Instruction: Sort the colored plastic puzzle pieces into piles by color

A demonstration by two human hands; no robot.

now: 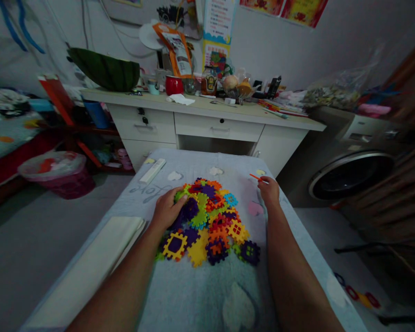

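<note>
Item: heap of interlocking plastic tiles (210, 221) – purple, yellow, orange, green, blue – on a pale blue cloth (200, 295) between the two hands. Left hand (166, 210): palm down on the heap's left edge, fingers curled over purple and green tiles; whether any tile is actually clasped is hidden under the hand. Right hand (269, 191): just right of the heap's far end, fingertips pinched narrowly on a thin orange piece (254, 176). Orientation: the orange piece is seen edge-on, its long axis running from the pinch away and leftward, with the free end pointing toward the desk (200, 108). The heap itself stretches from beside the right-hand pinch back toward the person, widening near the forearms. Progress, by judgement: early – the tiles lie loose and overlapped, none visibly joined, and only the orange piece is lifted clear. Left of the left hand: a folded cream cloth (100, 258); beyond it, a white bar (152, 170)
</note>
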